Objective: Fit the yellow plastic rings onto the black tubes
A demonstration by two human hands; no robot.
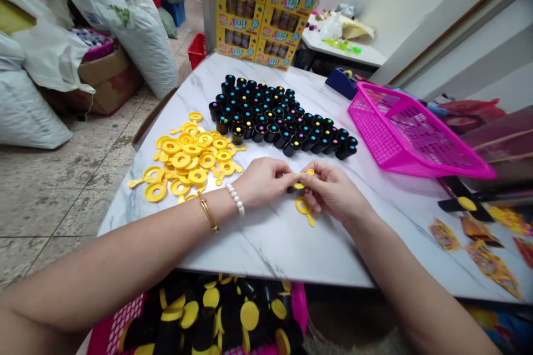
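Note:
Near the middle of the white marbled table [250,244], my left hand [266,182] and my right hand [328,188] meet, fingertips pinched on a small yellow ring piece [298,185] with something dark under it. The fingers hide most of both. Another yellow ring with a handle [303,206] is just below my right fingers. To the left of my left hand lies a pile of yellow rings [181,160]. Beyond my hands, many black cups [272,132] stand in a cluster, with blue, yellow and purple dots in them.
A pink basket [416,127] rests on the right, near a dark blue tape dispenser [342,82]. Yellow boxes [258,5] are stacked at the back. Below the front edge, another pink basket [298,310] holds black pieces with yellow ends. Colourful packets [491,266] lie far right.

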